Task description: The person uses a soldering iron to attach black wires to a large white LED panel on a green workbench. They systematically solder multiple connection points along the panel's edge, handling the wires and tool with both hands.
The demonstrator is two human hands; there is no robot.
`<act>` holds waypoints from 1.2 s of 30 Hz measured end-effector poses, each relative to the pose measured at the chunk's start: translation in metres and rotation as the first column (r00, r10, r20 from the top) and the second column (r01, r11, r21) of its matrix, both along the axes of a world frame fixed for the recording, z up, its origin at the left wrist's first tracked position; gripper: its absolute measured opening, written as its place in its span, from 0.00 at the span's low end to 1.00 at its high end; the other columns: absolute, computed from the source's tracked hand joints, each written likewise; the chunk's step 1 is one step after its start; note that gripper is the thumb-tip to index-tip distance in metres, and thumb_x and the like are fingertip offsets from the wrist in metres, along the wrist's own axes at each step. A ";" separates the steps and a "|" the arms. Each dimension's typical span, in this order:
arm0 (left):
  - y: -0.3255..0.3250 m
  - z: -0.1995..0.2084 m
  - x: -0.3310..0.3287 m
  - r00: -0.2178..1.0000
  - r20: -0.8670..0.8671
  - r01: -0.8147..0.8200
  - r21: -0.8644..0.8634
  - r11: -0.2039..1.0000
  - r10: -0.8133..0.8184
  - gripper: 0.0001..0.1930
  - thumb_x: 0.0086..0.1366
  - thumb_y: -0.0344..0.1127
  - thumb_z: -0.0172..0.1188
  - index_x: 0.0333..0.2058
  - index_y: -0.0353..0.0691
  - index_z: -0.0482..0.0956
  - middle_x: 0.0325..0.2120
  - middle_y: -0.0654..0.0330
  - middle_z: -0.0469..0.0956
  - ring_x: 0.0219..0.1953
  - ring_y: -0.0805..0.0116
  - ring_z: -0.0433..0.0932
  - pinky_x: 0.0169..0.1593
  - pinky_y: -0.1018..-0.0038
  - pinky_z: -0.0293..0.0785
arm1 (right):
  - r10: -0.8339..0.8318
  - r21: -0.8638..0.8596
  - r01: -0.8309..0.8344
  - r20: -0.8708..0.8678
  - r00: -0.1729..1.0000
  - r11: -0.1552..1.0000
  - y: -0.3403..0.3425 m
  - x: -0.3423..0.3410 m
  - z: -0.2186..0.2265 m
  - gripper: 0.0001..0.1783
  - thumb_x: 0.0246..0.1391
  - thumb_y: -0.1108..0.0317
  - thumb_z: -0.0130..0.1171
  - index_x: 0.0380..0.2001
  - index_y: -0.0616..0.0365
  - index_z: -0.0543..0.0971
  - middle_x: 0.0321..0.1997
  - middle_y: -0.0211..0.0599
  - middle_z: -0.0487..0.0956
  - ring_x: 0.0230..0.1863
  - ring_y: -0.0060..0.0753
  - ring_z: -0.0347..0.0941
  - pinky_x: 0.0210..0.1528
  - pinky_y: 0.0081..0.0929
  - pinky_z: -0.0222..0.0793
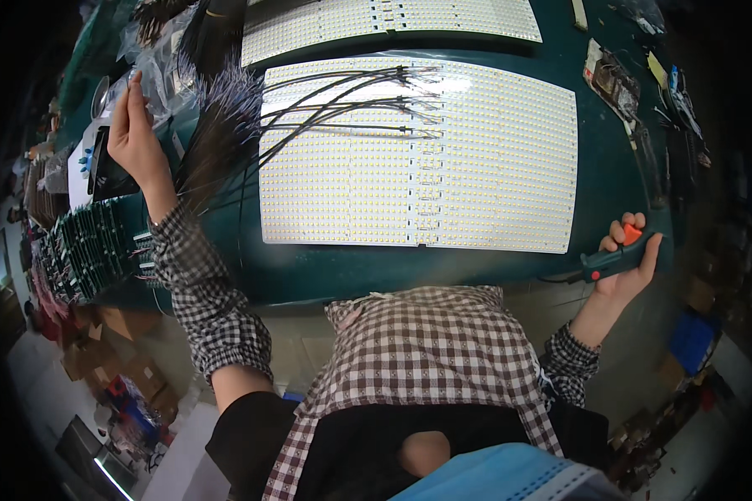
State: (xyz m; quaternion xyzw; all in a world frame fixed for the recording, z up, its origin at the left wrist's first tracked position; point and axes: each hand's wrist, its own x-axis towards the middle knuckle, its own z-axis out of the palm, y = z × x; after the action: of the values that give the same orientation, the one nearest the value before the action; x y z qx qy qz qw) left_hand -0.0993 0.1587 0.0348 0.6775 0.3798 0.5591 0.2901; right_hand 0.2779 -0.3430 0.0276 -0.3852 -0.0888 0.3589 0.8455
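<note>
At the right, my right hand (628, 271) is wrapped round a dark green soldering gun (614, 260) with an orange trigger, its front end pointing away from me. My left hand (138, 138) is raised at the far left, with thumb and fingertips pinched together. What the pinch holds, if anything, is too small to make out. Between my hands lies a white LED panel (501, 167) covered in rows of small yellowish dots. Several black wires (334, 104) run from the left to the upper part of its middle strip. A bundle of loose wires (226, 108) lies beside my left hand.
A second LED panel (468, 21) lies beyond the first on the green tabletop (342, 280). Stacked green circuit boards (88, 250) stand at the left. A worn soldering iron stand or box (612, 83) lies at the far right. Cardboard boxes (134, 376) sit on the floor.
</note>
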 end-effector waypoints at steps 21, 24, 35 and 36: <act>-0.187 -0.013 0.121 0.597 -0.246 0.516 -0.612 0.600 -0.764 0.05 0.62 0.27 0.62 0.35 0.33 0.77 0.28 0.62 0.77 0.29 0.79 0.74 0.34 0.81 0.71 | 0.057 -0.011 -0.057 0.002 0.998 0.998 0.008 -0.009 0.002 0.20 0.66 0.55 0.52 0.47 0.61 0.65 0.46 0.41 0.67 0.39 0.31 0.66 0.37 0.26 0.72; -0.192 -0.021 0.129 0.600 -0.297 0.532 -0.546 0.647 -0.743 0.04 0.59 0.28 0.61 0.32 0.34 0.78 0.27 0.57 0.77 0.28 0.67 0.75 0.33 0.73 0.72 | 0.053 -0.039 -0.052 0.016 0.998 0.998 0.008 -0.014 0.004 0.20 0.66 0.55 0.52 0.46 0.61 0.65 0.46 0.40 0.66 0.38 0.30 0.66 0.36 0.25 0.71; -0.190 -0.020 0.140 0.589 -0.393 0.483 -0.529 0.698 -0.706 0.04 0.57 0.30 0.60 0.29 0.37 0.77 0.27 0.54 0.78 0.29 0.57 0.78 0.33 0.65 0.74 | 0.074 -0.088 -0.069 0.056 0.996 0.994 0.020 -0.027 0.007 0.23 0.66 0.51 0.51 0.45 0.64 0.67 0.44 0.41 0.67 0.36 0.30 0.68 0.33 0.25 0.74; -0.190 -0.020 0.141 0.589 -0.413 0.474 -0.519 0.711 -0.694 0.03 0.56 0.30 0.60 0.29 0.37 0.77 0.27 0.54 0.78 0.29 0.56 0.78 0.33 0.65 0.74 | 0.076 -0.090 -0.071 0.054 0.996 0.993 0.021 -0.028 0.006 0.23 0.66 0.52 0.51 0.45 0.64 0.67 0.44 0.41 0.67 0.36 0.30 0.68 0.33 0.25 0.74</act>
State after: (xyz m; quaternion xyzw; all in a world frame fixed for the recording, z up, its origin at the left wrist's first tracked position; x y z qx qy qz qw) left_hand 0.0422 -0.0315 0.0148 0.8372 0.2943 0.1154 0.4463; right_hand 0.2503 -0.3222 0.0334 -0.4287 -0.1114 0.3823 0.8110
